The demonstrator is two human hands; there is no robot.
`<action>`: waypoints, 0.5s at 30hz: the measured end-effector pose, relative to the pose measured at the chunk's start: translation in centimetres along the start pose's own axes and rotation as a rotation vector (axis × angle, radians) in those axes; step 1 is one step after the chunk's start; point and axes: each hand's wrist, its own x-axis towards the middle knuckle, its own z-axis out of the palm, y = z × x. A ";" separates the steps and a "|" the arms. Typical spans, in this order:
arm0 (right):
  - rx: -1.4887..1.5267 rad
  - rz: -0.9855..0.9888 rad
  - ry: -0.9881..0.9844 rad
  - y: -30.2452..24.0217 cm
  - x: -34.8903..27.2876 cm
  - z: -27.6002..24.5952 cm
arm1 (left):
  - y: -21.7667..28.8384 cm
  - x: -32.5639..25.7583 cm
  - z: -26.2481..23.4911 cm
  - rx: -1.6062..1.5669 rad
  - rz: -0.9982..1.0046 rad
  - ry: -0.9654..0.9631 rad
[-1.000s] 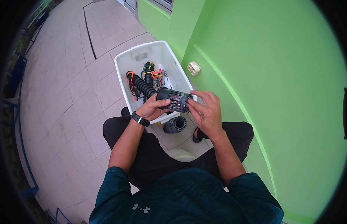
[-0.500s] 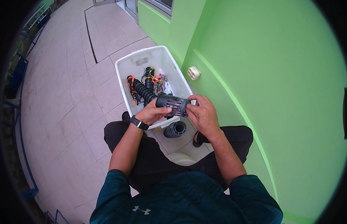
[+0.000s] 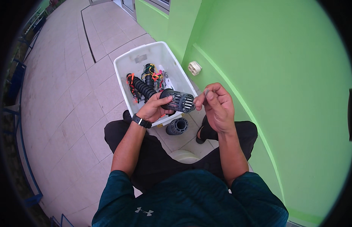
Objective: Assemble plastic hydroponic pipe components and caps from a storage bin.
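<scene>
Left hand (image 3: 153,108) wraps a black slotted strainer (image 3: 178,99) over a white tub's (image 3: 157,53) near end; right hand (image 3: 221,108) pinches a tiny greyish scrap (image 3: 206,92).
The scrap is apart from the strainer, whose slots show greyish streaks. Left fingers hide whether a ribbed hose (image 3: 142,87) joins it. A second strainer (image 3: 172,129) sits on the floor (image 3: 81,113); colourful strands (image 3: 157,79) lie in the tub.

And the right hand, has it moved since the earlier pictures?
Yes: judged against the white wall fitting, the right hand has shifted rightward, away from the slotted black cylinder.
</scene>
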 end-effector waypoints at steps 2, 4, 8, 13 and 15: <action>-0.144 -0.003 0.014 0.3 -0.3 1.4 | -0.1 0.0 0.0 0.052 -0.016 0.010; -0.392 0.010 0.018 1.7 0.7 2.1 | 0.1 0.1 0.6 0.077 0.000 0.009; -0.170 -0.022 0.096 1.8 1.8 2.6 | -0.8 1.3 -1.1 0.275 0.045 0.077; -0.120 -0.049 0.184 -0.7 2.2 1.4 | -0.4 1.5 -2.2 0.100 0.003 0.045; -0.160 0.001 0.206 -1.0 0.8 0.3 | -0.6 1.2 -2.2 0.073 0.027 0.050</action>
